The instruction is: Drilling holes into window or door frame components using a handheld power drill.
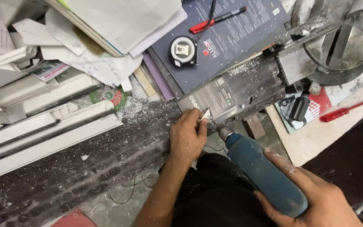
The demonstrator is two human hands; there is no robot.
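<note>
Drilling step in hand, by the look of it: right hand (316,201) wrapped tight around a blue-green power drill (265,174), its chuck tip touching the near edge of a long dark metal profile (106,155). Left hand (188,138) presses on that same edge just left of the chuck, fingers pinched narrow on a small pale wedge-shaped piece (206,114), material unclear. Judgement: next move calls for a steady left-hand hold and the drill kept square to the edge so the bit doesn't skate. Profile is flat, matte, grey-black, dusted all over with white swarf. Beyond the profile: white ribbed plastic frame sections (43,126), stacked papers (122,21), a round tape measure (182,51) and a red-capped marker (217,19) on a dark printed sheet. At the profile's far right end, a grey metal mitre saw base (337,50); a red-handled screwdriver (345,110) lies beside that.
</note>
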